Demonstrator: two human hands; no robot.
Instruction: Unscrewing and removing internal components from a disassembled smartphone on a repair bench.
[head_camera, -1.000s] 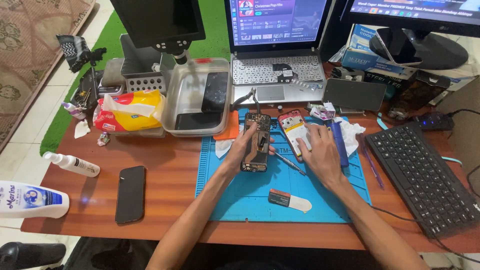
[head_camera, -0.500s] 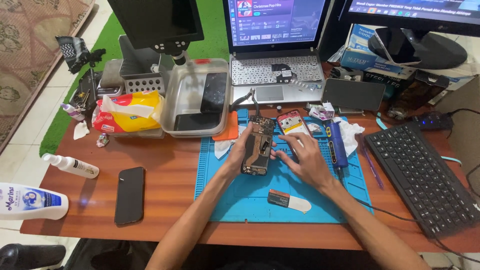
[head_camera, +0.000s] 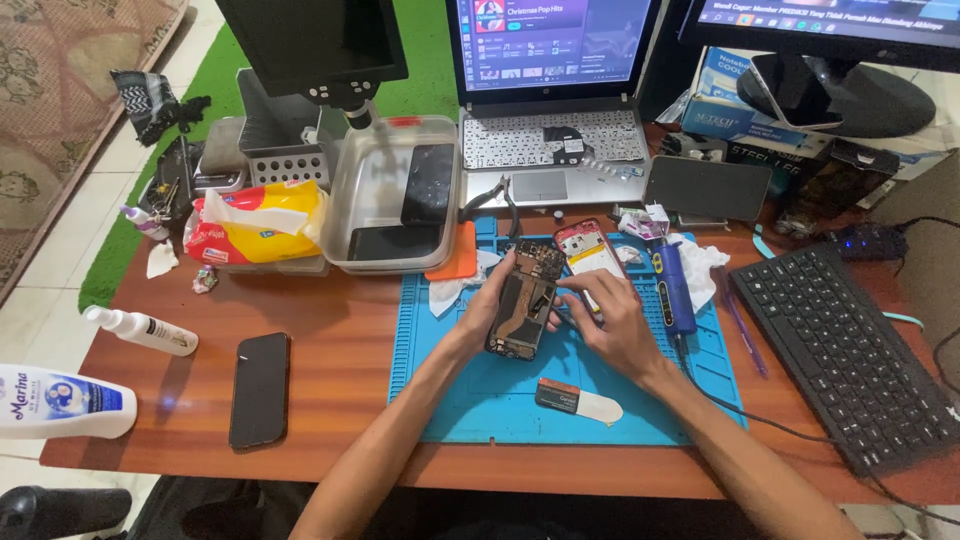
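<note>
Beside blue mat, clear tub holds phones (dark).

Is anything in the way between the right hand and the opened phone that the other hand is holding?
Nothing visible stands between them. The left hand holds the opened phone over the blue mat, and the right hand is right beside it, fingertips at the phone's edge. The red phone back lies behind the right hand, off to the side.
</note>
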